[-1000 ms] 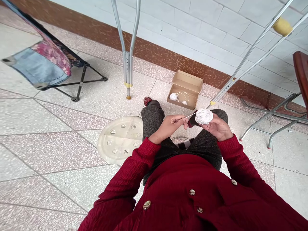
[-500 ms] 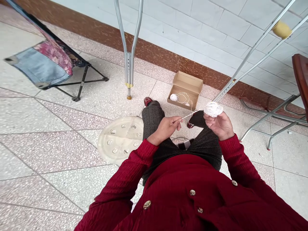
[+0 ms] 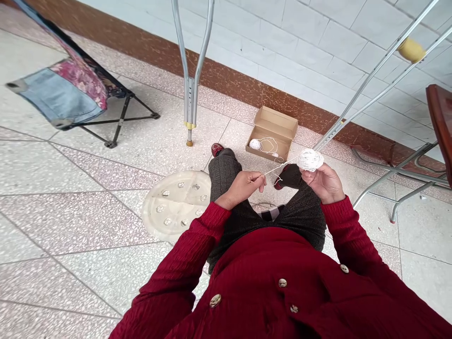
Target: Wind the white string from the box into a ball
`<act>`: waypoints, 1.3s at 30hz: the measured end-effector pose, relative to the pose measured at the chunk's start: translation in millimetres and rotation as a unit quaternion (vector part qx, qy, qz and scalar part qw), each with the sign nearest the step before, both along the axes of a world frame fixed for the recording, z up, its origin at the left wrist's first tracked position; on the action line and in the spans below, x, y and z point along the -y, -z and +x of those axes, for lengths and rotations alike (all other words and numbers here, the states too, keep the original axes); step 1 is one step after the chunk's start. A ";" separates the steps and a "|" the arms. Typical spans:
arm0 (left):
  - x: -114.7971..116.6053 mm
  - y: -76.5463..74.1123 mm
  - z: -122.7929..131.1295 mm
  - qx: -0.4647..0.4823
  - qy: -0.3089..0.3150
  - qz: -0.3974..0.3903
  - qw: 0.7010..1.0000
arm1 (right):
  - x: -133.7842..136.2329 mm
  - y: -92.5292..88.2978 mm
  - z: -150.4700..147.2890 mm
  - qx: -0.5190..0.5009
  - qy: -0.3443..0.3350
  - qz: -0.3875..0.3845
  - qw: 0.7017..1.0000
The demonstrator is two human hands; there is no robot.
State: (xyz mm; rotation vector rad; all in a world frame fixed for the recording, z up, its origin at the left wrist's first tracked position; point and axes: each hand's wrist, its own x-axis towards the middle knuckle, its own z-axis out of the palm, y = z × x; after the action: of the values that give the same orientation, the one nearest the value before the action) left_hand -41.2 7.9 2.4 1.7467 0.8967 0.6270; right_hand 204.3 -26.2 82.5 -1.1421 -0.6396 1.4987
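Head view recorded a seated person in a red button-front cardigan, hands raised over dark tweed trousers [image 3: 300,226]. The right hand [image 3: 325,183] was curled beneath a ball of white twine [image 3: 310,160], fingers cupped around its underside and gripping it lightly. The left hand [image 3: 242,188] was closed in a pinch on a thin strand [image 3: 282,166] running from the ball. The ball sat above the person's right foot, in a dark sock [image 3: 288,176]. It was judged light, soft and slightly compressible, best held around its body, as the loose strand was fine and liable to tangle or snag. Beyond the feet, near the brown skirting [image 3: 282,99], stood an open cardboard box [image 3: 282,123] holding a smaller twine ball [image 3: 254,144] and loose loops of thread [image 3: 270,145]; any link between these and the held strand could not be confirmed. An aluminium crutch [image 3: 190,94] stood upright left of the box, a second crutch [image 3: 367,92] leaned across the right side, and a studded round plastic lid [image 3: 151,221] lay on the terrazzo floor [image 3: 70,226] against the left leg. Neither crutch obstructed the hands.
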 end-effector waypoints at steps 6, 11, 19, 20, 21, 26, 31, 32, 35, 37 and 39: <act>-6.7 9.7 7.9 -0.022 0.034 0.042 0.998 | 1.0 -4.9 -5.1 0.018 -0.015 0.010 1.000; -5.3 7.4 27.6 0.065 0.028 0.035 0.997 | 0.9 -7.6 -9.3 0.005 -0.016 0.004 1.000; -6.4 -22.5 51.3 0.132 -0.008 -0.007 0.991 | 0.5 -5.6 -16.9 -0.038 -0.038 -0.004 0.999; -5.4 -24.3 49.8 0.125 0.000 -0.008 0.992 | 0.4 -5.0 -16.5 -0.053 -0.021 -0.014 0.998; -4.1 -25.2 47.3 0.124 0.008 -0.012 0.992 | 0.5 -4.5 -15.8 -0.069 -0.004 -0.025 0.997; 2.1 -14.8 25.2 0.093 0.053 -0.004 0.994 | 0.2 -6.4 -11.1 -0.126 0.026 -0.034 0.991; 1.4 17.2 1.3 -0.010 0.072 0.057 0.996 | -2.0 -12.2 -2.7 -0.148 0.056 -0.001 0.987; -0.5 23.9 -2.1 -0.035 0.064 0.075 0.994 | -1.8 -12.9 -1.5 -0.148 0.054 -0.001 0.987; -7.9 36.0 -6.4 -0.107 0.019 0.122 0.987 | 0.4 -13.0 -1.2 -0.130 0.049 0.004 0.990; -11.9 32.6 -1.6 -0.114 -0.021 0.140 0.983 | 2.4 -10.8 -4.9 -0.110 0.038 0.000 0.993; -13.5 19.3 10.3 -0.071 -0.051 0.147 0.985 | 4.1 -7.2 -11.4 -0.097 0.026 -0.019 0.995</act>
State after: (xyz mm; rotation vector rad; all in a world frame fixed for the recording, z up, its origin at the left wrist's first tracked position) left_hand -30.9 21.4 -16.9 2.0396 1.0385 0.7382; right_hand 192.9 -30.3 89.7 -1.0181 -0.4474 1.5596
